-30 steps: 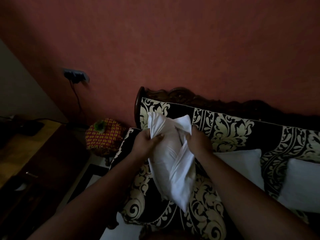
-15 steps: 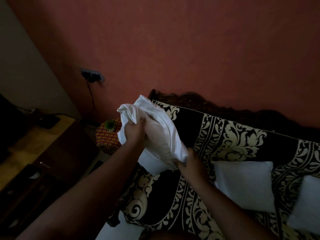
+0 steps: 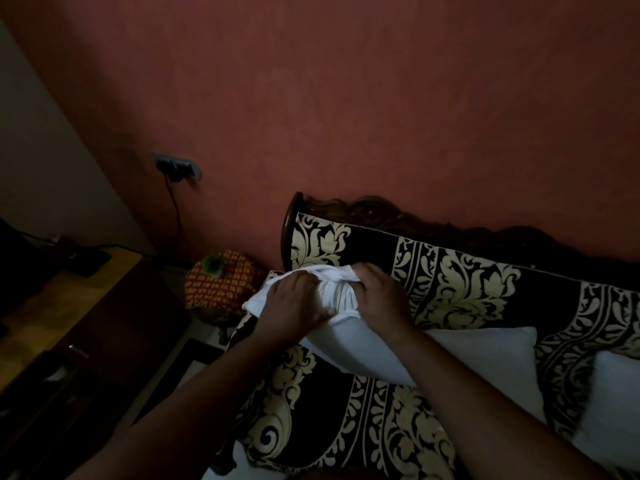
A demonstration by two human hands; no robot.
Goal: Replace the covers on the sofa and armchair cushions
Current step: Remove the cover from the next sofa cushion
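Observation:
I hold a white cushion [image 3: 356, 348] above the left end of the sofa [image 3: 460, 282], which has a black and cream patterned cover. My left hand [image 3: 294, 306] and my right hand [image 3: 381, 296] both grip the bunched white cover at the cushion's upper left end, close together. The cushion lies nearly level, its far end pointing right behind my right forearm. A second white cushion [image 3: 495, 358] rests on the seat against the sofa back, and a third white cushion [image 3: 613, 410] lies at the right edge.
A carved dark wooden sofa frame [image 3: 363, 207] runs along the red wall. A red and yellow patterned stool or bag [image 3: 221, 282] stands left of the sofa. A wooden cabinet [image 3: 79, 323] fills the left side. A wall socket [image 3: 176, 166] has a cable hanging down.
The cushion has come down from raised and tilted to nearly level over the seat. My right hand moved up from its lower edge to join the left hand at the bunched end.

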